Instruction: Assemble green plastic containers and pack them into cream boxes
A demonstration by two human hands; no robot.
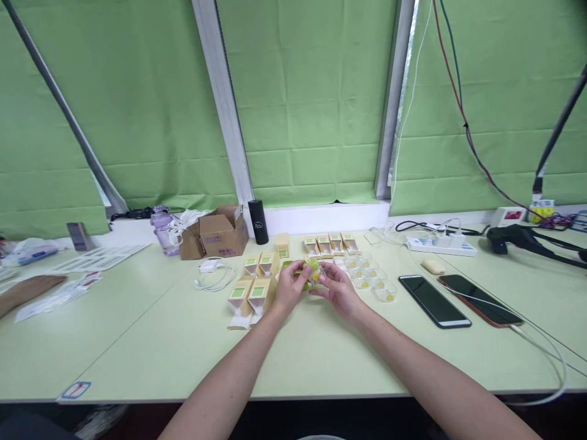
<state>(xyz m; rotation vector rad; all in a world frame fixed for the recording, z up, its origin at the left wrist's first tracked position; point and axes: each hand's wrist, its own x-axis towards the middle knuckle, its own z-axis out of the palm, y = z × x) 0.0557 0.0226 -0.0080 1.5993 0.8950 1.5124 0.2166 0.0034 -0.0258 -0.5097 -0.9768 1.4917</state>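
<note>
My left hand point(290, 286) and my right hand point(336, 287) meet over the middle of the pale green table point(137, 342). Both pinch a small green and clear item point(312, 270) held between them; what it is exactly is too small to tell. Left of my left hand stand several small yellow-green cartons point(253, 292) with open flaps. Behind my hands a row of more small cartons point(329, 244) stands. Right of my right hand lie several clear little cups with yellow contents point(370, 278).
Two phones point(433, 300) lie at the right with a white cable point(545, 351). A power strip point(443, 245), a brown cardboard box point(219, 233), a black cylinder point(258, 222), a purple bottle point(164, 232) and a white charger cable point(211, 274) sit behind. Papers lie far left point(98, 258).
</note>
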